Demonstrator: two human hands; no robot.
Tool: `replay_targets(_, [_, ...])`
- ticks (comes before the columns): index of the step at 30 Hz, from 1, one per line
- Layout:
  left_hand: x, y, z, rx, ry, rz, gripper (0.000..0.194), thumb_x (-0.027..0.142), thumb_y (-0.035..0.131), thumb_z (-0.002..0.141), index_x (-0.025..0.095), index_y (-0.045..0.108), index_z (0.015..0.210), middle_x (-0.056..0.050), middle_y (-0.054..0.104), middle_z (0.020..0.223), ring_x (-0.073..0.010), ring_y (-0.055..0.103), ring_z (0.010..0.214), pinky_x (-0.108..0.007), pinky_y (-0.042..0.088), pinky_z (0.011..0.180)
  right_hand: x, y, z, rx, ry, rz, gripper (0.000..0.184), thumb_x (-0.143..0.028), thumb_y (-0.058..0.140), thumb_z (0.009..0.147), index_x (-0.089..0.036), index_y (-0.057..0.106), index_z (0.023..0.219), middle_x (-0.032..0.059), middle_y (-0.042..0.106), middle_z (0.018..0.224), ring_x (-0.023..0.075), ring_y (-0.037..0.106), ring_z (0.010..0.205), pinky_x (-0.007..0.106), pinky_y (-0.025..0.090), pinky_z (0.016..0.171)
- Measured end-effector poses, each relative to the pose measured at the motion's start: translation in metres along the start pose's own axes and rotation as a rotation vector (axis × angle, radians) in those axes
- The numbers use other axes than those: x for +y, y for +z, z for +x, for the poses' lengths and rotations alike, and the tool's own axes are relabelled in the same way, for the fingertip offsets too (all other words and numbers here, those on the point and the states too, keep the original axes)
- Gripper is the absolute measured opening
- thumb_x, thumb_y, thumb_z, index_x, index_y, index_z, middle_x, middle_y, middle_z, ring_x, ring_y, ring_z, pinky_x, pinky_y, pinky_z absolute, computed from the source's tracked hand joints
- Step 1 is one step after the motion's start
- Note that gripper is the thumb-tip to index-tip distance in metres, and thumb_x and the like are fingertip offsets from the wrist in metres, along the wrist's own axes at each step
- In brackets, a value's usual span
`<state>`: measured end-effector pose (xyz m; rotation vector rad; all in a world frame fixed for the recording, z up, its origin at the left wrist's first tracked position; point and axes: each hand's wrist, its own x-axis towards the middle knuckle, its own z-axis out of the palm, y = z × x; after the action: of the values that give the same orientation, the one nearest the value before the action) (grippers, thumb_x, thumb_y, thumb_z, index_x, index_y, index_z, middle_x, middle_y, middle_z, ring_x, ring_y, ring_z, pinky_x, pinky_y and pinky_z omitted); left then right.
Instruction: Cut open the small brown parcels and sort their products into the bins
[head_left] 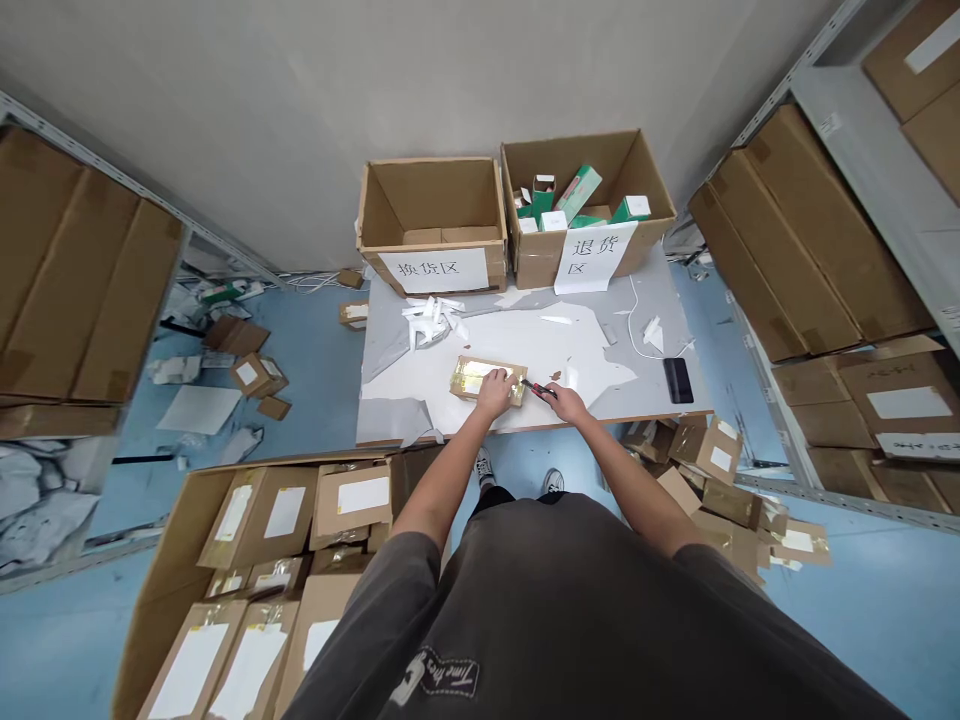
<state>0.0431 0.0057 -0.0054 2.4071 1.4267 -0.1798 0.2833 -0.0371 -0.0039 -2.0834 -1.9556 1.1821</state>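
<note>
On the table's front part lies a small cardboard box (459, 378), wrapped in shiny clear tape with a white label on top. My left hand (495, 393) presses on the box from above and grips it, its fingers curled over the label and tape. My right hand (565, 402) is closed around a red-and-black utility knife (537, 387). The knife points left, its tip at the taped right end of the box. Whether the blade has cut into the tape is too small to tell.
Behind stand two open cartons with paper signs: a left carton (431, 205) and a right carton (529, 262) holding green-and-white boxes (579, 190). White scraps (431, 322) and a phone (678, 381) lie on the table (480, 325). Parcels fill a large carton (161, 560); opened boxes (720, 490) litter the floor.
</note>
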Motion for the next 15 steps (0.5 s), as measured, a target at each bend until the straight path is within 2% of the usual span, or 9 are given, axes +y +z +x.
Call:
replay_targets(4, [-0.004,0.007,-0.004,0.028,0.031,-0.025,0.053,0.010,0.067,0.082,0.017,0.061,0.134,-0.018,0.058,0.146,-0.0328,0.054,0.134,-0.045,0.046,0.116,-0.016,-0.015,0.010,-0.077,-0.069,-0.225,0.037,-0.043,0.048,0.113,-0.028,0.068,0.140,0.0100,0.079,0.121,0.0279,0.072,0.109,0.030,0.049,0.085])
replay_targets(9, [-0.008,0.015,-0.005,0.027,0.037,-0.054,0.058,0.012,0.072,0.080,0.016,0.059,0.137,-0.022,0.046,0.166,-0.0355,0.048,0.149,-0.051,0.039,0.125,-0.022,-0.032,0.019,-0.123,-0.156,-0.432,0.039,-0.041,0.044,0.114,-0.027,0.070,0.139,0.0149,0.077,0.125,0.0306,0.070,0.115,0.035,0.048,0.092])
replay_targets(15, [-0.009,0.013,-0.003,-0.020,0.060,-0.077,0.065,0.013,0.075,0.080,0.015,0.057,0.143,-0.022,0.046,0.169,-0.0355,0.034,0.163,-0.050,0.038,0.128,-0.021,-0.030,0.022,-0.157,-0.145,-0.335,0.037,-0.039,0.046,0.113,-0.026,0.074,0.134,0.0122,0.079,0.119,0.0301,0.066,0.123,0.031,0.048,0.089])
